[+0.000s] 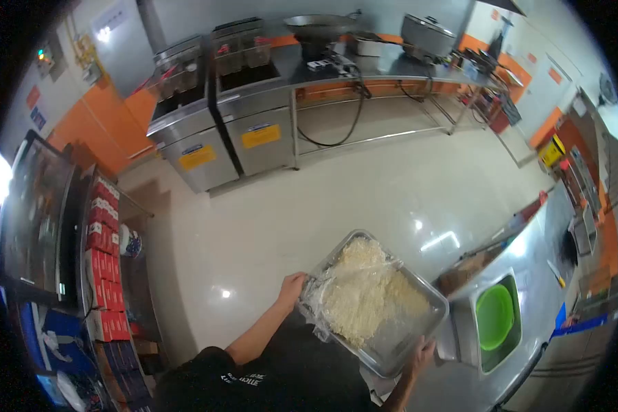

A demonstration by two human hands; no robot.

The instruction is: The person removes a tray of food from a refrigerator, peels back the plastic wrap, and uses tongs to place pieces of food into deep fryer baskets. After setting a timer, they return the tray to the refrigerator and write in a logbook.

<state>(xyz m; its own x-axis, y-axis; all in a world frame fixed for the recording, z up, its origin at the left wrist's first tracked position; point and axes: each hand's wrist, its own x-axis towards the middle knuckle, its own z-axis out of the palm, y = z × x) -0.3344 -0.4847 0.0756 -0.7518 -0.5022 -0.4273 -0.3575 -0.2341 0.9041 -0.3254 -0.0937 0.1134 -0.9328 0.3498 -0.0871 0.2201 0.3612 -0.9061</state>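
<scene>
A rectangular metal tray is held up at waist height before my body. A heap of pale, crumbly stuff like flour or breading covers much of its bottom, and clear plastic film clings over the left side. My left hand is closed on the tray's left edge. At the near right corner, my right hand grips the rim. Parts of the fingers on both sides are hidden by the tray.
Close on the right stands a steel counter with a sink holding a green basin. Two fryers and a table with a wok line the far wall. Shelves of red boxes stand left. Tiled floor lies between.
</scene>
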